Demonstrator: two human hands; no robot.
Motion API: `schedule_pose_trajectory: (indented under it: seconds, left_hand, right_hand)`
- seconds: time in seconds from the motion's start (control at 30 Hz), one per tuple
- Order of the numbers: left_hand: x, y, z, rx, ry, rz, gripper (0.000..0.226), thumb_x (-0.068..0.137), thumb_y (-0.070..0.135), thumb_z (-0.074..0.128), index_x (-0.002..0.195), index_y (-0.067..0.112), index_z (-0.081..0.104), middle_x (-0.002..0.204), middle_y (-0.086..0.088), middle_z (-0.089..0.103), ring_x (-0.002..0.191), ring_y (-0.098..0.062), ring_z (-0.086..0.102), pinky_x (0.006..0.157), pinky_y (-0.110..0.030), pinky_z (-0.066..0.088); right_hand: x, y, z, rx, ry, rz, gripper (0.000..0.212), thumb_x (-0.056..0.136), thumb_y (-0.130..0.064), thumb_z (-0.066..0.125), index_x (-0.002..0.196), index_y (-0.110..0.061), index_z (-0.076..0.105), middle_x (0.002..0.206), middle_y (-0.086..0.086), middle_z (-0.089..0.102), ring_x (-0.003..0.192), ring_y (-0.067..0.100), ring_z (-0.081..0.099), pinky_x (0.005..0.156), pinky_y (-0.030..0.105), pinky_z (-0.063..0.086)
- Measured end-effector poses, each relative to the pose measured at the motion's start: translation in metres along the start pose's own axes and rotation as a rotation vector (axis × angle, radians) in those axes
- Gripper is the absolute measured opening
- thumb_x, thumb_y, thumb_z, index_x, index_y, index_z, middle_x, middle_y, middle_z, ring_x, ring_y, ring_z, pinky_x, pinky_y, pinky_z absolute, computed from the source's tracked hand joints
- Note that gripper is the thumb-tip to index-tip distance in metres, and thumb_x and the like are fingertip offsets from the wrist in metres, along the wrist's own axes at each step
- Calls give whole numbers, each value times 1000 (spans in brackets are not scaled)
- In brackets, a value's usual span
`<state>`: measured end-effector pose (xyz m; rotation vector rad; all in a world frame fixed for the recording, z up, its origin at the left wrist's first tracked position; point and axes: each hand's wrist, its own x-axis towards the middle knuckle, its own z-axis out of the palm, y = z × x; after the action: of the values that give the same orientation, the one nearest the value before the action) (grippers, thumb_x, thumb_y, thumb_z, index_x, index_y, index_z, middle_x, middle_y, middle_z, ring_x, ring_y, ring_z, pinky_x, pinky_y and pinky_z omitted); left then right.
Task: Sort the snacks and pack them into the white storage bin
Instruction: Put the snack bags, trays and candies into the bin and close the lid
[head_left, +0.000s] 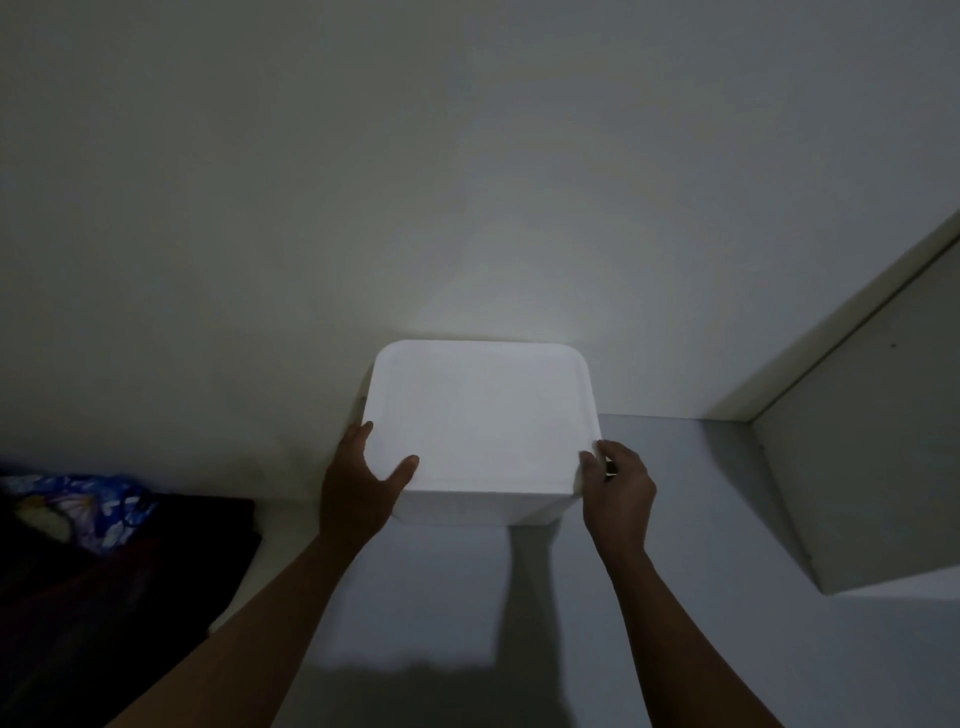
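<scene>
The white storage bin (480, 415) stands on the pale floor against the wall, its flat white lid on top. My left hand (358, 488) holds the bin's near left corner, thumb lying on the lid and fingers round the side. My right hand (618, 486) grips the near right corner, fingers curled over the lid's edge. No snacks show in this dim view; the bin's inside is hidden by the lid.
A dark cloth heap (104, 587) with a blue patterned piece (98, 506) lies at the left. A white cabinet or door panel (872, 457) juts in at the right. The wall (467, 182) rises right behind the bin. Bare floor (691, 597) lies in front.
</scene>
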<state>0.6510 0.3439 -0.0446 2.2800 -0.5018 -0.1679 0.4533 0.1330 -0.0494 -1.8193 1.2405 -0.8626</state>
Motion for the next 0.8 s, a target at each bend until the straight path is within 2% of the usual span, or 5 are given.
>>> schedule_pose_trajectory:
  seconds: [0.17,0.3,0.47,0.63,0.8]
  left_hand:
    - [14,9,12,21,-40,-64,88,83,52,69,151,14,29,157,-7,32,142,-27,34,113,-43,32]
    - [16,8,15,65,-28,-61,97,77,60,70,153,19,25,157,-5,31,141,-28,36,110,-48,35]
    - [21,3,13,57,-22,-18,91,79,55,70,152,19,27,157,-3,32,141,-25,36,111,-45,34]
    - [35,5,10,70,-81,-36,88,77,55,72,147,18,33,150,-5,38,132,-28,45,104,-46,41]
    - [72,21,18,291,-165,62,85,85,62,57,153,24,22,164,-1,9,133,-33,44,103,-47,42]
  right_hand:
    - [-6,0,3,119,38,15,22,90,-17,70,111,-9,68,105,-4,63,89,9,59,77,17,48]
    - [-10,3,12,253,116,89,18,91,-18,70,109,-14,69,103,-13,64,94,0,62,73,13,51]
    - [-11,5,13,284,116,137,18,90,-17,71,108,-16,68,107,-3,68,94,12,63,73,13,51]
    - [7,2,7,53,-31,-13,17,92,-10,65,108,-16,64,109,1,58,99,22,60,79,27,46]
    - [63,-24,23,-178,-351,28,50,98,-18,56,145,-13,44,138,16,40,121,30,51,100,26,36]
